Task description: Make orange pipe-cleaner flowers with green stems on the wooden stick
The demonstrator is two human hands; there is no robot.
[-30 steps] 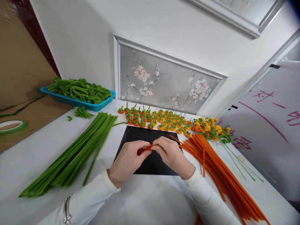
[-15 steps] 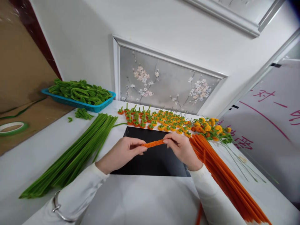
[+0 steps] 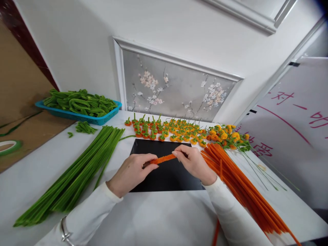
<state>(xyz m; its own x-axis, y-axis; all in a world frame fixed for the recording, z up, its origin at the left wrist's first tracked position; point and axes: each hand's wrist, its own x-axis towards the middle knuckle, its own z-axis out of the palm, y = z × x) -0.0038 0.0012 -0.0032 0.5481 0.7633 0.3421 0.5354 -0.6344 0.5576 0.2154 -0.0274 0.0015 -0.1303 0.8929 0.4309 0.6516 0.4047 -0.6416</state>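
Left hand (image 3: 132,172) pinching one end of ridged orange strip (image 3: 164,159), right hand (image 3: 195,164) nipping other end, both grips narrow, snug on it! Strip spanning hands over black board (image 3: 166,179), right end higher; green stems (image 3: 77,174) lying left, orange stems (image 3: 252,205) beside right sleeve (image 3: 230,212), small flower heads (image 3: 173,138) clustered just behind board

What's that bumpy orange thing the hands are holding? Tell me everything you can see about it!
The orange strip is short and narrow, with tiny ridges packed along it, and it looks soft and fuzzy. It stretches almost straight between the left hand and the right hand, slanting up a little toward the right one. Fingers pinch it at each end, so its tips are hidden. It seems to be held up over the black board.
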